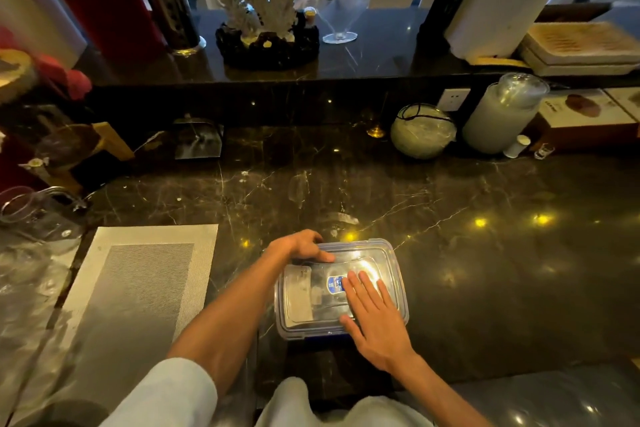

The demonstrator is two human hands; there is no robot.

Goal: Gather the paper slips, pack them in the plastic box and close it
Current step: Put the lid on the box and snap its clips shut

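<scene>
Looks like the closing step: the clear rectangular plastic box with blue-trimmed lid (341,288) sits just right of the grey woven placemat (138,291), right hand (375,317) flat and open pressing the lid, left hand (299,248) curled over its far corner, so next I'd guess snapping the latches down.

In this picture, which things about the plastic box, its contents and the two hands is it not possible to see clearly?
- Head view: the paper slips cannot be made out; glare on the lid and the right hand cover the plastic box.
- Whether the clips are latched: too small, and the left hand hides the far left corner.
- The blue label text: too small and blurred.
</scene>
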